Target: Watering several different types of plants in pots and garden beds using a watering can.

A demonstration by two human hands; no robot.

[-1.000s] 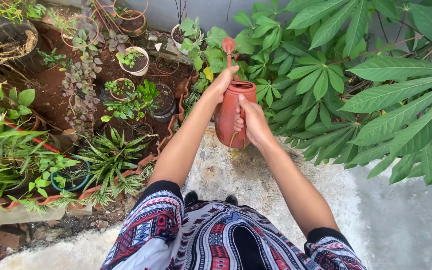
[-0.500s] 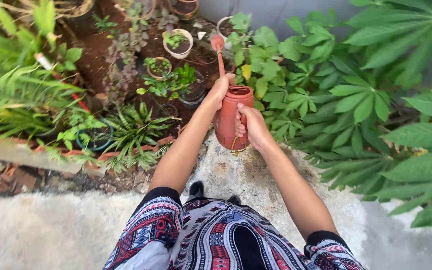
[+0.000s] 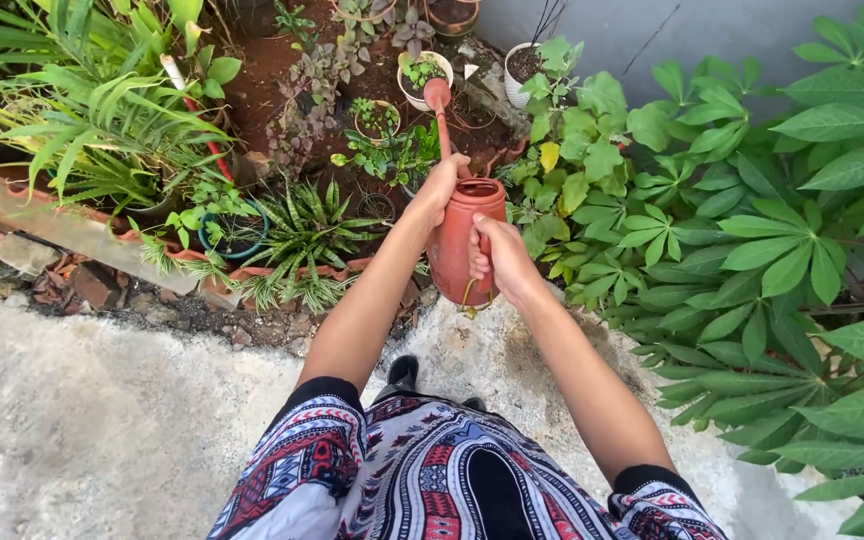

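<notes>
An orange-red plastic watering can [image 3: 457, 250] is held out in front of me over a garden bed. Its long thin spout ends in a round rose [image 3: 437, 93] next to a small white pot with a green plant [image 3: 425, 76]. My left hand [image 3: 439, 187] grips the can near its top rim, by the base of the spout. My right hand [image 3: 497, 258] is wrapped around the handle on the can's near side. Both arms reach forward from patterned red, white and black sleeves.
Brown soil bed with small potted plants [image 3: 377, 118], a spiky striped plant [image 3: 297, 235], tall grassy leaves [image 3: 102, 110] at left. Large broad-leaved shrubs [image 3: 772, 250] fill the right. Brick edging [image 3: 72, 235] borders a pale concrete floor [image 3: 102, 400]. A grey wall [image 3: 712, 30] stands behind.
The view has shifted left and closer, so the bed sits further right in frame. The can stays in both hands, its spout pointing at the white pot.
</notes>
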